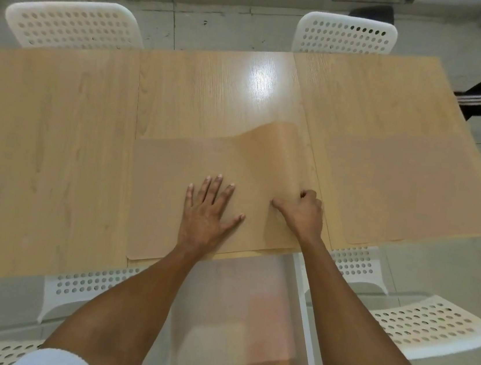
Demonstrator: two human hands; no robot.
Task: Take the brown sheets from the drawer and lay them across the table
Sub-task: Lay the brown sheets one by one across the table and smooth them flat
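Right hand (305,213) pinches the middle brown sheet (192,170) at its right edge, raised part beyond; left hand (210,209) flat, open, pinning it near the table (202,86) front edge.

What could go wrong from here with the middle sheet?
1. The middle sheet bulges up at its far right while the right hand pinches its edge; pulling could crease it or drag it over the right sheet.
2. Only the flat left hand pins it; lifting may let it slide off the table edge, where it already overhangs the open drawer.
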